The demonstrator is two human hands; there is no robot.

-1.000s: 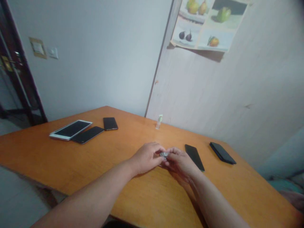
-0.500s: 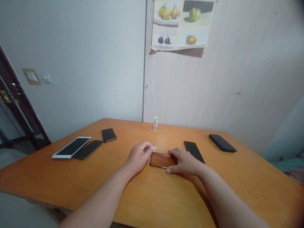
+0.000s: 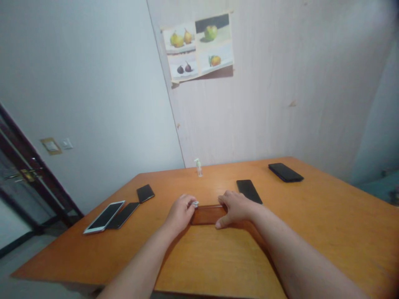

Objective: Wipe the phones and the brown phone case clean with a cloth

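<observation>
A see-through phone case [image 3: 206, 215] with a dark rim is on the table in front of me, the brown wood showing through it. My right hand [image 3: 234, 209] holds its right end, thumb on the near edge and fingers on the far edge. At the left end is my left hand [image 3: 181, 214], its fingers pinched on a small white thing [image 3: 195, 204] at the far left corner. What that white thing is cannot be made out, as the fingers cover most of it.
Left on the wooden table [image 3: 205, 261] lie a white tablet [image 3: 105, 217], a black phone [image 3: 124, 216] and a small black device [image 3: 145, 193]. Another black phone [image 3: 248, 191] lies beyond my right hand. A black folded case [image 3: 285, 172] and a clear pump bottle [image 3: 198, 168] stand farther back.
My view has tilted and turned to the right. The white thing is now closer in against my left fingers and the case's corner. My right hand keeps its hold on the case.
</observation>
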